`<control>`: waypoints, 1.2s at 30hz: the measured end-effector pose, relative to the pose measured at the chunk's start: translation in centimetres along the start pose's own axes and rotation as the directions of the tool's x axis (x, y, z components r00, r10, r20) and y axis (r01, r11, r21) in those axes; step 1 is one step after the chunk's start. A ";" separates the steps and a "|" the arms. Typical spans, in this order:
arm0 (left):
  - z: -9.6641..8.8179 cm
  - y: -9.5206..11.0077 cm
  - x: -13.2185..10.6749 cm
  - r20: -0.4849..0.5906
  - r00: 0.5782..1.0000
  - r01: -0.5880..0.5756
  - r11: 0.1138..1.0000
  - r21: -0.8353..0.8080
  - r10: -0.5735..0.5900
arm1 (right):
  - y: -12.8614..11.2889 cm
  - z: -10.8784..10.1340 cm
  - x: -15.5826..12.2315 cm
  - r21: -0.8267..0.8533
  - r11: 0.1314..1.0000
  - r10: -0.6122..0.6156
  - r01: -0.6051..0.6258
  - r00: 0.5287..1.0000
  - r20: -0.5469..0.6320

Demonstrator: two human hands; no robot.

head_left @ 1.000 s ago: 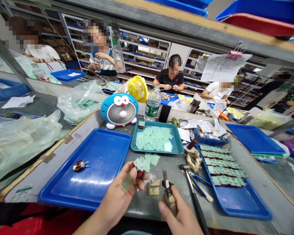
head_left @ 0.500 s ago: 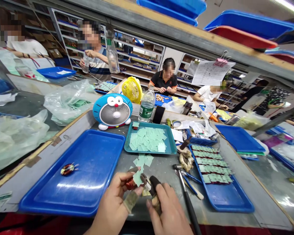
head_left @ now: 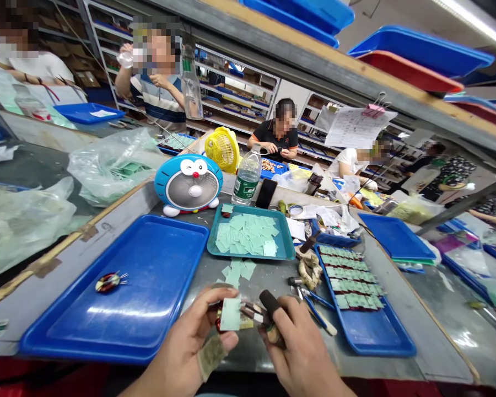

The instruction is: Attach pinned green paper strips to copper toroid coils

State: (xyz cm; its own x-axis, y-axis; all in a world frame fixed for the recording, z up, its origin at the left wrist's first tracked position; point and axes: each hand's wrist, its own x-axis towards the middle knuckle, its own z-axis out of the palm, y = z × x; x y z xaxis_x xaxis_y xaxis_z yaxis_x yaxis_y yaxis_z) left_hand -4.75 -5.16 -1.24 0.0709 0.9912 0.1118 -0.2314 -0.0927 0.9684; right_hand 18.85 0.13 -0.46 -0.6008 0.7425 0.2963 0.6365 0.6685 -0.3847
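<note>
My left hand (head_left: 190,342), its thumb wrapped in tape, grips a coil (head_left: 218,324) wound with copper-red wire. A square pale-green sheet (head_left: 231,315) lies against the coil, facing me. In my right hand (head_left: 300,342) is a pair of pliers (head_left: 252,313) with dark wrapped handles. Their metal jaws point left, close to the sheet's right edge; I cannot tell whether they touch it. Loose green sheets (head_left: 237,270) lie on the bench just beyond my hands. Part of the coil is hidden by my fingers and the sheet.
A blue tray (head_left: 149,331) at left holds one wire-wound ring (head_left: 108,282). A teal tray (head_left: 287,242) carries many green sheets. Rows of coils with green sheets fill a blue tray (head_left: 380,336) at right. Beside it lie blue-handled pliers (head_left: 314,309) and a hammer (head_left: 296,281). Co-workers sit opposite.
The green sheet and coil have turned so the sheet faces me squarely. My right hand and the pliers have shifted slightly right. A person opposite has raised a bottle.
</note>
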 end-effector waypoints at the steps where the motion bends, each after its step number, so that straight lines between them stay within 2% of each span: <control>1: -0.1 -0.1 -0.1 0.022 1.000 0.002 1.000 0.007 -0.002 | 0.1 -0.1 0.1 -0.003 1.000 -0.009 0.009 1.000 0.001; 3: -0.1 -0.3 -0.1 0.048 0.999 0.000 0.999 0.035 -0.001 | 0.2 -0.2 0.3 -0.015 1.000 -0.028 0.028 1.000 0.002; 6: -0.1 -0.6 -0.2 0.031 0.999 -0.037 0.996 0.081 0.034 | 0.3 0.2 0.5 -0.030 0.999 -0.035 0.035 0.999 0.003; 11: -0.4 -0.9 0.1 -0.014 0.998 -0.055 0.989 0.136 0.058 | 0.7 0.7 0.2 0.057 0.998 -0.004 0.003 1.000 0.020; 18: -0.6 -0.8 0.5 0.032 0.995 -0.100 0.962 0.253 0.095 | 1.5 0.3 0.0 -0.025 0.993 -0.114 0.114 0.994 0.007; 24: -0.6 -0.9 0.6 0.039 0.993 -0.117 0.961 0.249 0.111 | 1.6 0.3 0.4 -0.011 0.990 -0.137 0.137 0.990 0.044; 27: -1.2 -0.7 0.7 -0.004 0.988 -0.142 0.907 0.397 0.156 | 1.7 -0.4 0.2 0.004 0.997 -0.081 0.081 0.996 0.041; 29: -1.7 -0.4 0.9 -0.012 0.978 -0.167 0.818 0.551 0.208 | 1.7 -1.0 0.2 -0.022 0.999 -0.049 0.049 0.999 0.011; 32: -2.1 0.0 1.2 0.039 0.966 -0.209 0.681 0.702 0.257 | 1.4 -1.8 0.6 -0.101 0.994 -0.049 0.049 0.999 0.001; 34: -1.9 0.1 1.3 0.036 0.958 -0.220 0.651 0.727 0.283 | 1.2 -2.0 1.1 -0.147 0.987 -0.070 0.071 0.997 0.013; 36: -1.4 0.1 1.1 0.007 0.952 -0.219 0.666 0.714 0.305 | 1.1 -2.1 1.6 -0.182 0.978 -0.102 0.103 0.995 0.011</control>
State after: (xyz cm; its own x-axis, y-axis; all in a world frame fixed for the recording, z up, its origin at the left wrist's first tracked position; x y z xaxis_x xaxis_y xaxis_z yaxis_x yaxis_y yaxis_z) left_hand -6.07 -3.93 -1.31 0.0040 0.9148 0.4038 0.5228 -0.3461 0.7790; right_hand 19.63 2.11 1.41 -0.6682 0.6695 0.3244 0.6487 0.7378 -0.1864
